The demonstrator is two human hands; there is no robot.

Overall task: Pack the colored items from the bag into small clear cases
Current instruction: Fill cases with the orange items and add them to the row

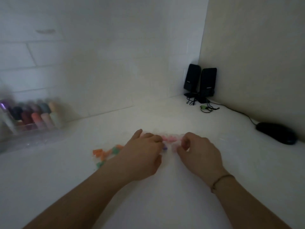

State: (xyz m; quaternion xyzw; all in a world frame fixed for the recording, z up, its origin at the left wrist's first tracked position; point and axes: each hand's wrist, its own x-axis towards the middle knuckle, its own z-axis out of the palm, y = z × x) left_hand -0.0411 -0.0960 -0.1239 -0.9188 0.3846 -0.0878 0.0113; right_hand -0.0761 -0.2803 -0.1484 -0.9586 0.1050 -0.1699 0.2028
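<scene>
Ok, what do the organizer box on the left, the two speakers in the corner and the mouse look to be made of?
The organizer box looks like clear plastic: the colored bottles show through its wall, though blur leaves the finish open. The speakers look like black plastic with a slight sheen; whether the fronts are fabric or mesh cannot be told. The mouse looks like smooth, dark matte plastic.

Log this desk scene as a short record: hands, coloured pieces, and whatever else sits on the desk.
left hand: fingers curled, at the pink pieces; grip too blurred to tell
right hand: fingers curled, beside the same pieces; grip unclear
orange and green pieces: loose on desk, left of the left hand
speakers: back corner
mouse: far right
clear box of coloured tubes: far left
</scene>
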